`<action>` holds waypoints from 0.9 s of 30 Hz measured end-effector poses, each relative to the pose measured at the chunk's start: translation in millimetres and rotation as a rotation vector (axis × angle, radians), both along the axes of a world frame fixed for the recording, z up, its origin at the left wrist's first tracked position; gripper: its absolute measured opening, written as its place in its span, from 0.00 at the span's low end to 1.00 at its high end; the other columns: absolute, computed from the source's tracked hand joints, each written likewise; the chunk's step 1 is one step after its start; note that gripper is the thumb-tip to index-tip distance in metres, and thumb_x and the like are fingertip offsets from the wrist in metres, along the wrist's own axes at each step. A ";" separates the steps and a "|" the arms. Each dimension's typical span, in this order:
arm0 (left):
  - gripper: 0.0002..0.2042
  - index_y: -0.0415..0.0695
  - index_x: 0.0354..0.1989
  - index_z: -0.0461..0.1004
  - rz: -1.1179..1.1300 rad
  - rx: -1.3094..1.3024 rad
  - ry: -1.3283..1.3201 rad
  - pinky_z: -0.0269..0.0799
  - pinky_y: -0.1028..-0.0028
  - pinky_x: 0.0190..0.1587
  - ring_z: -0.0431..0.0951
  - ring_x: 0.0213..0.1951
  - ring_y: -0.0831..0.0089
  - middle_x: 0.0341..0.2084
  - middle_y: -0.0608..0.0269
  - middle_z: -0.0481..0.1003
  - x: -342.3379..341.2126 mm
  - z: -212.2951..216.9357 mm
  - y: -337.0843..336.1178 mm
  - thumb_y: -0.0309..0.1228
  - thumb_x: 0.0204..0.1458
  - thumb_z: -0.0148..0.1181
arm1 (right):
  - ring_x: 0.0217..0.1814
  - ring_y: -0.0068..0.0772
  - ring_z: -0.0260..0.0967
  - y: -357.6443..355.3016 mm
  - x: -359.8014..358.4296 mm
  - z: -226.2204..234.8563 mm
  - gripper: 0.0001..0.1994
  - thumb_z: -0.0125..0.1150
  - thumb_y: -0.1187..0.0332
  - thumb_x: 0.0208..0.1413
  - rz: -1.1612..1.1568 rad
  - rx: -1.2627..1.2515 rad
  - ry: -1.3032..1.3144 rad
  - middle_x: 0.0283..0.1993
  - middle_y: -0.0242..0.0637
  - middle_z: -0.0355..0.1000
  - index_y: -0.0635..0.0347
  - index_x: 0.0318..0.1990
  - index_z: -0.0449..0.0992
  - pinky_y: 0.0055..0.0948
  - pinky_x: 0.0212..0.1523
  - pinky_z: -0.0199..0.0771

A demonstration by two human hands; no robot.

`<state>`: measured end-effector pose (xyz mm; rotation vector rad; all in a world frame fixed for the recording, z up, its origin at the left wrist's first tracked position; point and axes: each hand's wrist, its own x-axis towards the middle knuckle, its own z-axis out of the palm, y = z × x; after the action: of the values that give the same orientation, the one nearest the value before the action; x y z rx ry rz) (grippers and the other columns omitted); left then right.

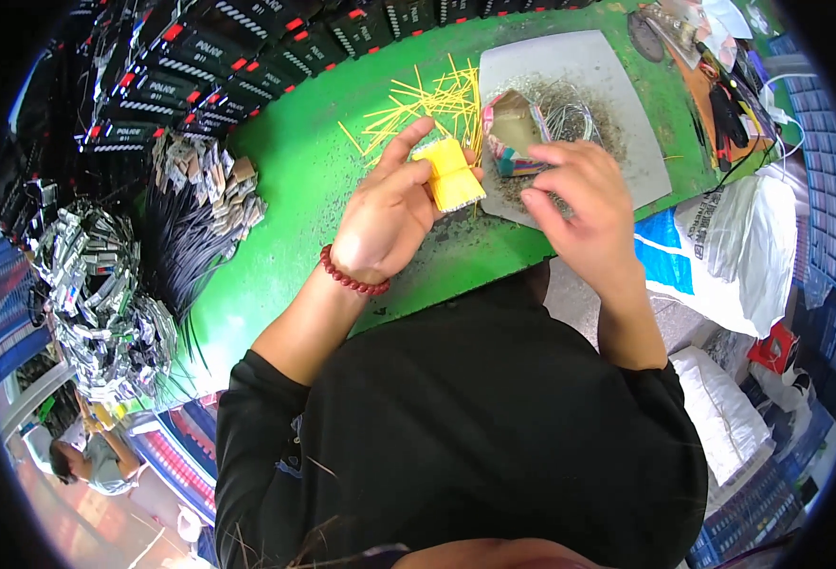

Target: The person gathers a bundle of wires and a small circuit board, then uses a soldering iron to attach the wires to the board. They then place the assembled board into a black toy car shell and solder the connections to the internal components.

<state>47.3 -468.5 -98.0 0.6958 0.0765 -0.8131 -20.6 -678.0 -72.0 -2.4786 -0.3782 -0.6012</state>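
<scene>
My left hand (387,211), with a red bead bracelet on its wrist, grips a tight bundle of short yellow sticks (453,175) over the green table (304,180). More loose yellow sticks (432,100) lie scattered just beyond it. My right hand (579,194) hovers over a grey mat (608,76), fingers curled; I cannot tell whether they pinch anything. Right beside it sits a small open carton (513,128) with thin wire pieces around it.
Rows of black toy parts (200,66) line the table's far left. A pile of tan pieces (209,180), black cords (176,251) and silver packs (105,294) fill the left end. Tools lie at the far right (712,66). White bags (740,247) stand beside me. Another person (91,460) sits lower left.
</scene>
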 end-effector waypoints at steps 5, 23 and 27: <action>0.27 0.42 0.67 0.44 0.038 0.047 -0.030 0.69 0.66 0.53 0.73 0.51 0.62 0.48 0.49 0.71 -9.1 -0.9 -1.3 0.25 0.61 0.46 | 0.30 0.33 0.72 32.7 8.3 -6.6 0.10 0.68 0.77 0.41 0.025 0.320 0.016 0.32 0.34 0.72 0.60 0.35 0.79 0.28 0.29 0.70; 0.25 0.36 0.60 0.60 -0.077 0.085 -0.091 0.69 0.74 0.53 0.74 0.47 0.74 0.43 0.62 0.74 -23.2 2.8 8.9 0.32 0.57 0.58 | 0.25 0.36 0.68 46.8 10.4 -6.8 0.10 0.67 0.78 0.32 0.110 0.062 -0.145 0.25 0.34 0.68 0.60 0.22 0.71 0.29 0.24 0.67; 0.22 0.39 0.55 0.64 -0.177 -0.064 -0.066 0.72 0.74 0.50 0.74 0.47 0.75 0.44 0.63 0.73 -25.2 1.5 14.0 0.32 0.54 0.62 | 0.26 0.37 0.69 54.3 10.1 -8.2 0.10 0.68 0.76 0.33 0.110 0.152 -0.158 0.26 0.34 0.69 0.60 0.25 0.72 0.29 0.25 0.68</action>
<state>22.1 -454.6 -96.5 0.6747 -0.0713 -0.9577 -10.5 -623.7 -80.2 -2.2568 -0.5073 -0.7529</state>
